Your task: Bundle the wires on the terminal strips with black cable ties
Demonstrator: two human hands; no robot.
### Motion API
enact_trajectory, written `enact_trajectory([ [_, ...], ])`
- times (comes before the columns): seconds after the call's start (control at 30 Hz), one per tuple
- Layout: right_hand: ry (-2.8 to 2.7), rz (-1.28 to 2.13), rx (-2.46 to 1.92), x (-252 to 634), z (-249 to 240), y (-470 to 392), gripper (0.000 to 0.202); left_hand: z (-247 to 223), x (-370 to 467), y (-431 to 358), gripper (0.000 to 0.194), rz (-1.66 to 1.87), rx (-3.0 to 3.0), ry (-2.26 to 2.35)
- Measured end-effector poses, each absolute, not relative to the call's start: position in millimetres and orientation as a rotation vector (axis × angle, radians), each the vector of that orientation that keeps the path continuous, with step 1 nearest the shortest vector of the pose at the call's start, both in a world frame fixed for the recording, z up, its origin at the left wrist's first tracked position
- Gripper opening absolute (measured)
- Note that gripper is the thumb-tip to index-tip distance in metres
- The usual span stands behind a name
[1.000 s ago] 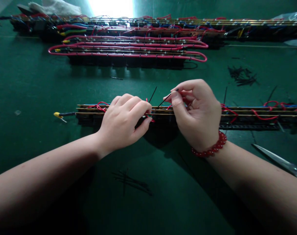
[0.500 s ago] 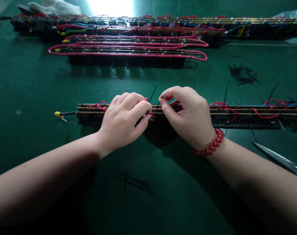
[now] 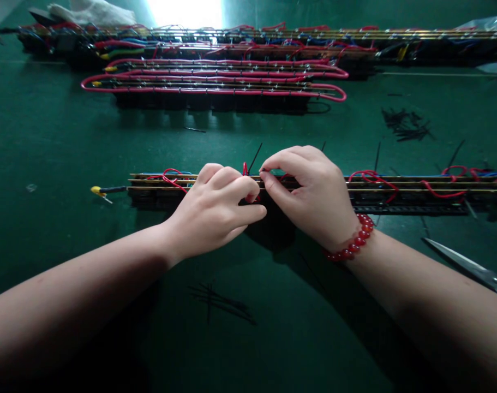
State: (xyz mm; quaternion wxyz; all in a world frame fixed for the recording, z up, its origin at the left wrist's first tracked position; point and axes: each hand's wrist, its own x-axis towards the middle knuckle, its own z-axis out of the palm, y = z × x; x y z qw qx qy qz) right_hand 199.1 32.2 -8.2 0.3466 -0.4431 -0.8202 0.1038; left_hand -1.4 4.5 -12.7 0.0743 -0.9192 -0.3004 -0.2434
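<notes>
the right hand [image 3: 313, 185] pinches a black tie [image 3: 263, 170] at its fingertips; the left hand [image 3: 219, 206] bends, thumb spread, whether gripping i cannot tell. the wired bar [image 3: 371, 191] lies beneath both hands on the tabletop [image 3: 68, 224].

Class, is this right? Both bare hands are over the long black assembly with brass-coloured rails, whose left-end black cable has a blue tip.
Wrong colour: the head view shows the black cable with a yellow tip. The rest stands: the bare left hand and bare right hand are over the long black assembly.
</notes>
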Motion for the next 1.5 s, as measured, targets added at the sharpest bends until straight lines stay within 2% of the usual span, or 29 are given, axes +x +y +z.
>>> enact_trajectory([
  [0.27,-2.156,0.24,-1.148,199.0,-8.0,31.5,0.013,-13.6,-1.1,5.1,0.016,-0.753,-2.747,-0.927],
  [0.67,-2.127,0.287,-0.951,201.2,-8.4,29.7,0.01,-11.1,-1.2,6.1,0.012,-0.993,-2.796,-1.007],
  [1.0,-2.128,0.423,-0.936,203.7,-5.3,26.7,0.011,-4.0,2.3,2.3,0.009,-1.079,-2.771,-1.325],
  [1.13,-2.142,0.406,-0.914,204.2,-6.2,27.4,0.01,-4.5,3.2,2.4,0.01,-1.166,-2.747,-1.436],
  [1.5,-2.231,0.292,-0.83,204.2,-8.3,30.8,0.013,-3.5,4.2,2.4,0.009,-1.12,-2.751,-1.48],
])
